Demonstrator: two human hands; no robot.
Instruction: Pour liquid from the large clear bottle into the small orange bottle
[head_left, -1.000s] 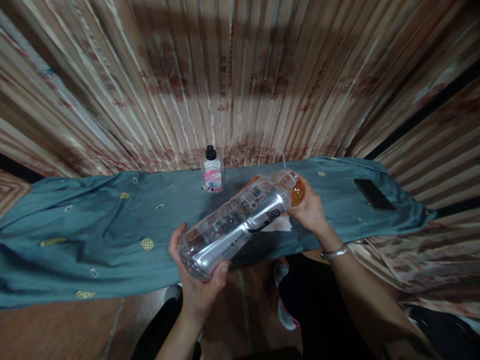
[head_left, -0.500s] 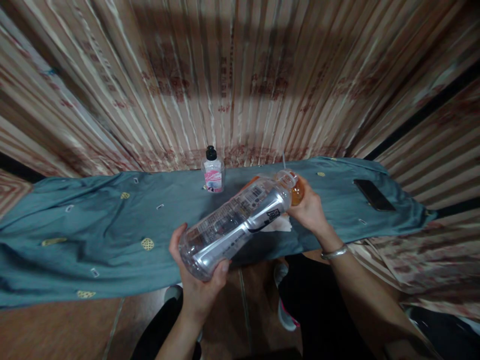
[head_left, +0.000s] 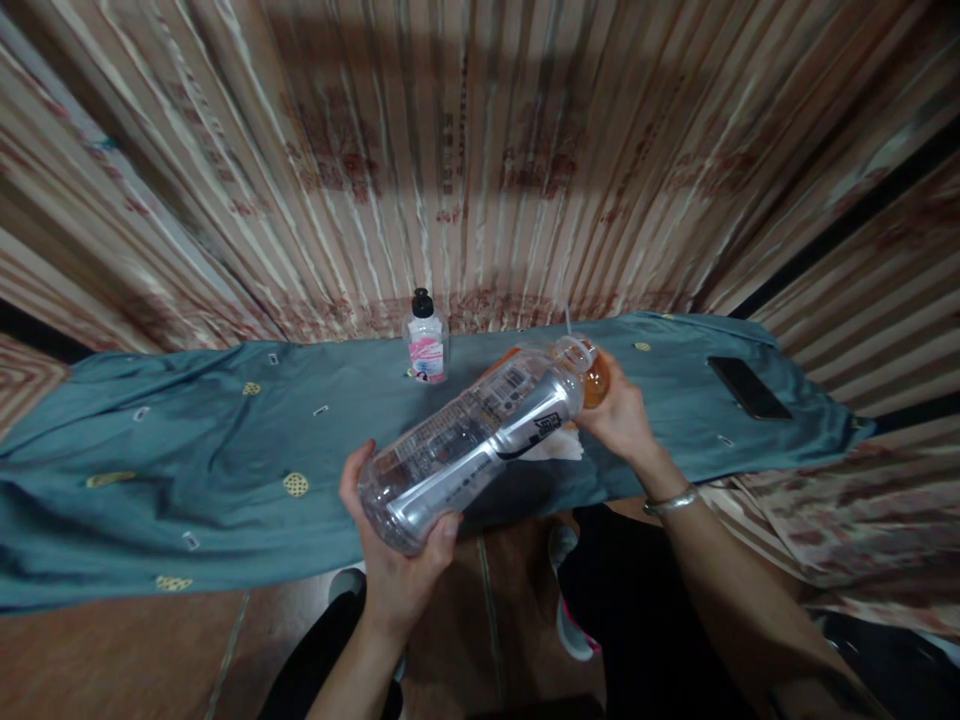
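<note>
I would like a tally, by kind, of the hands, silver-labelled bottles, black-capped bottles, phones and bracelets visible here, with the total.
Left hand, right hand: 2
Silver-labelled bottle: 1
Black-capped bottle: 1
Phone: 1
Bracelet: 1
Total: 6

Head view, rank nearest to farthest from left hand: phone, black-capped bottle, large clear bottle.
1. Large clear bottle: its base is in the left hand.
2. Black-capped bottle: upright on the cloth, beyond the hand.
3. Phone: lying at the cloth's right end.

Orange vessel [head_left: 598,384] partly behind bottle [head_left: 469,450]
</note>
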